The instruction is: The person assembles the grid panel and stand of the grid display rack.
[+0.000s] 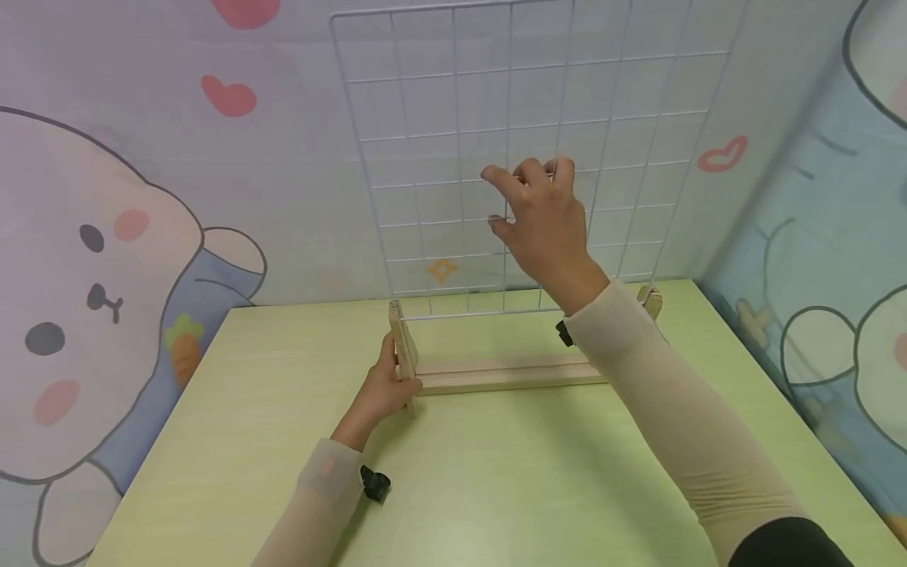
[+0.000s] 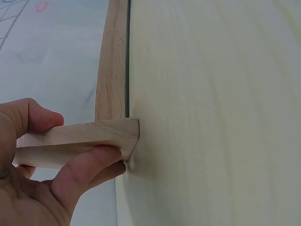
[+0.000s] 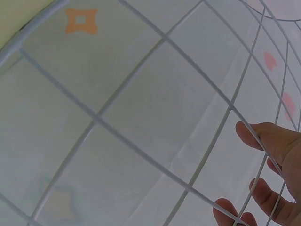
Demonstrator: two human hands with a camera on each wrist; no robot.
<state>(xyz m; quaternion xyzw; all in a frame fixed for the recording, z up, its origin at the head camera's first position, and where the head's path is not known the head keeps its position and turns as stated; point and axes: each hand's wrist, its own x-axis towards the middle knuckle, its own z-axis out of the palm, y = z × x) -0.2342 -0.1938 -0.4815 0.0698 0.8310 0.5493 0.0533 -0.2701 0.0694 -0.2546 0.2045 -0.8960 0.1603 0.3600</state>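
Note:
A white wire grid panel [image 1: 439, 161] stands upright, its lower edge between the two end pieces of a low wooden stand [image 1: 510, 379]. My left hand [image 1: 383, 391] grips the stand's left end piece [image 1: 402, 339]. In the left wrist view, thumb and fingers hold this wooden piece [image 2: 84, 134] from opposite sides, beside a long wooden bar [image 2: 112, 61]. Higher up, my right hand [image 1: 549, 220] holds the grid near its middle with bent, spread fingers. The right wrist view has thumb and fingertips [image 3: 265, 197] among the grid wires [image 3: 141, 150].
The stand rests on a pale yellow-green table [image 1: 496, 472], toward its back edge. Behind the grid hangs a wall covering [image 1: 305, 197] with printed hearts and a cartoon animal. A second printed wall [image 1: 815, 260] borders the table's right side.

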